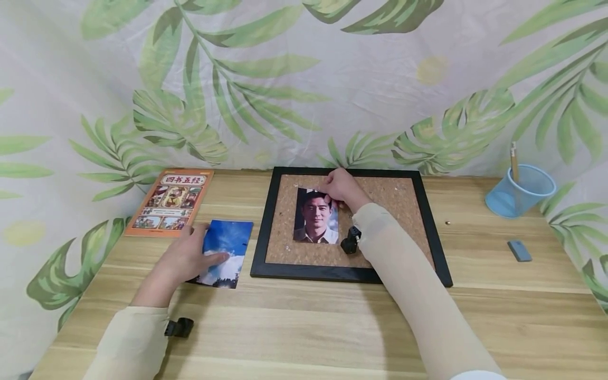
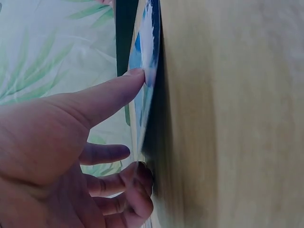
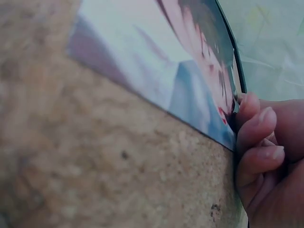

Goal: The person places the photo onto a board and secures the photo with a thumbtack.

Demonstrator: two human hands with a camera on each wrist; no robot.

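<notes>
A portrait photo (image 1: 315,219) lies on the left part of a black-framed cork board (image 1: 380,237). My right hand (image 1: 343,188) has curled fingers at the photo's upper right corner and pinches there; the fingers hide that corner. Close up in the right wrist view, the fingertips (image 3: 251,111) overlap the corner of the print. Left of the board lies a blue-sky photo (image 1: 228,240). My left hand (image 1: 187,256) rests over its left side, the thumb (image 2: 135,73) extended and touching the picture's face, other fingers near its far left edge.
An orange illustrated book (image 1: 171,203) lies behind the left hand. On the right stand a blue mesh cup (image 1: 513,192) with a pencil (image 1: 514,163), a small blue-grey block (image 1: 520,251) and a tiny metallic piece (image 1: 447,222). A leaf-patterned cloth (image 1: 266,79) hangs behind the table.
</notes>
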